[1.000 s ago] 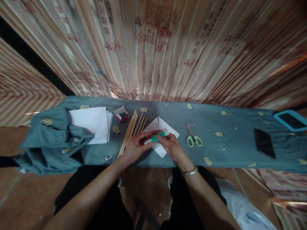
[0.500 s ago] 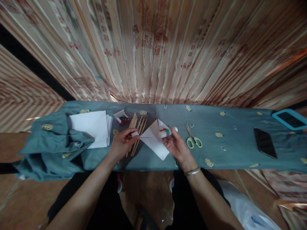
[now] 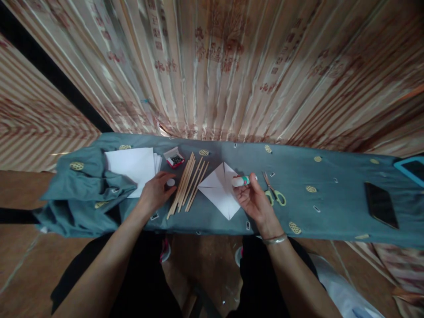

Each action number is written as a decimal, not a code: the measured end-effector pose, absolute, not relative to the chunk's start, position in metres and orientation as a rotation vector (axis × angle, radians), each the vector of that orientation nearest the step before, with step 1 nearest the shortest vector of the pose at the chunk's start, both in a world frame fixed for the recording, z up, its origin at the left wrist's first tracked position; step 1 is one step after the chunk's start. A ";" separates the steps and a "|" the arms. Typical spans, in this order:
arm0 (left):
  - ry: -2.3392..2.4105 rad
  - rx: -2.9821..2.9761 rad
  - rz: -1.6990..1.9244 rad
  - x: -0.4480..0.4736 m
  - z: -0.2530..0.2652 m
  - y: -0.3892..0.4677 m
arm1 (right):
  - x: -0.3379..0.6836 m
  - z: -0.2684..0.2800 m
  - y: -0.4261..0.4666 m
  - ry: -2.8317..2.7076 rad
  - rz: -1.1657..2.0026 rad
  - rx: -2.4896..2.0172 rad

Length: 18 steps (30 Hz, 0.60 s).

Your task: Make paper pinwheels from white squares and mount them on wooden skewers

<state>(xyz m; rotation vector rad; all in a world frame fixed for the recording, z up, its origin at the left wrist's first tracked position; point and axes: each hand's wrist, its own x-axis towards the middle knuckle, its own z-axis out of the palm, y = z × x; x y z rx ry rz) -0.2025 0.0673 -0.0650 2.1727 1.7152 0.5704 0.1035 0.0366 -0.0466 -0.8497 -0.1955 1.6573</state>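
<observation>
My right hand [image 3: 255, 201] holds a white glue stick [image 3: 241, 180] with a green band, lying across its fingers under the thumb. Below it is a square of white paper [image 3: 217, 194], turned cornerwise, its creases running in from the corners. My left hand [image 3: 157, 191] is at the cloth beside the paper stack, thumb and fingers apart around a small white cap [image 3: 170, 182]. The cap seems to rest on the cloth. Several thin wooden sticks [image 3: 185, 185] lie between the left hand and the creased paper.
A stack of white paper [image 3: 130, 165] lies on the left, partly under bunched cloth [image 3: 86, 190]. Behind the sticks stands an open small red box [image 3: 174, 158] with dark bits inside. Green-handled scissors [image 3: 278, 197], a dark phone [image 3: 380, 205] and a blue-framed object [image 3: 406, 167] lie to the right.
My left hand has moved left with the white cap, past the sticks, and its fingers have spread around it. My right hand still holds the glue stick. The view has shifted slightly.
</observation>
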 end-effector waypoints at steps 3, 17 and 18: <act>1.719 2.204 0.552 -0.203 -0.060 0.068 | 0.104 -0.044 0.036 -0.146 1.652 -0.846; 1.090 2.567 0.696 -0.108 -0.058 0.036 | 0.117 -0.044 0.034 -0.372 1.370 -1.033; 1.048 2.589 0.649 -0.098 -0.063 0.034 | 0.118 -0.043 0.035 -0.416 1.319 -1.085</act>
